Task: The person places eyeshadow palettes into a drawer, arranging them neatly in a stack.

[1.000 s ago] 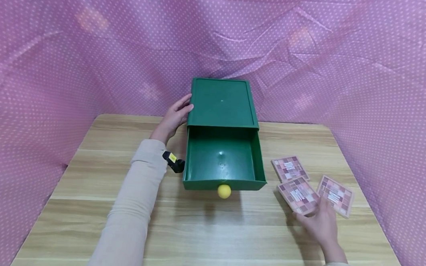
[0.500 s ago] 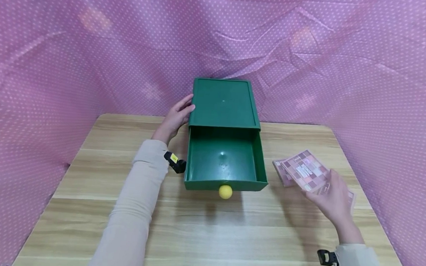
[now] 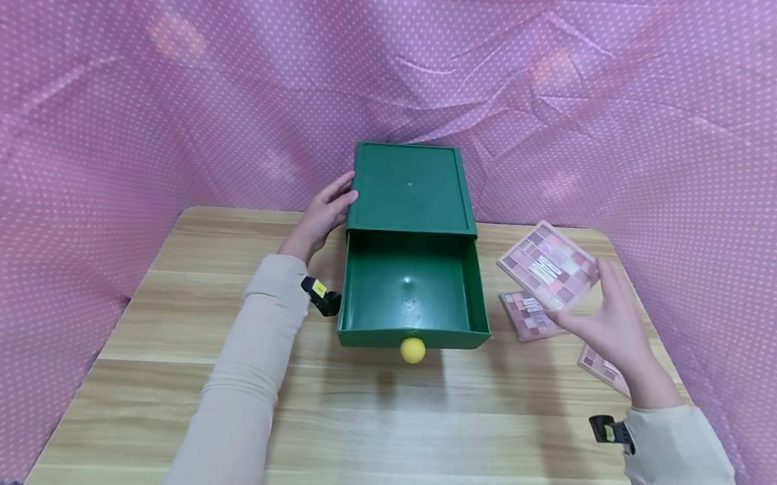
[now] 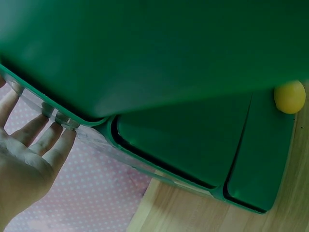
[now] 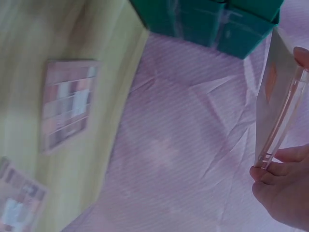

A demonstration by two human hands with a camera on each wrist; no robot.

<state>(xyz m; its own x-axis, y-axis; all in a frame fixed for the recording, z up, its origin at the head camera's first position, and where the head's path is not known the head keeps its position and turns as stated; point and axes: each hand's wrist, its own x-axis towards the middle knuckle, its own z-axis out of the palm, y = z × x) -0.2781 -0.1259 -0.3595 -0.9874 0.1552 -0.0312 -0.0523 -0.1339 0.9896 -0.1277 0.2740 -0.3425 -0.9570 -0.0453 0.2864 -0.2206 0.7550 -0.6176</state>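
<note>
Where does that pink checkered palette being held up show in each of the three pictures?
Head view: the held palette is right of centre, in the right hand, above the table.
Left wrist view: not in it.
Right wrist view: the held palette is at the right edge, seen edge-on.
Shared landmark: the green drawer box.

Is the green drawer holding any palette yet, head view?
No: the open drawer shows only its bare green floor, one eyeshadow palette is up in the right hand, and two others lie on the table.
</note>
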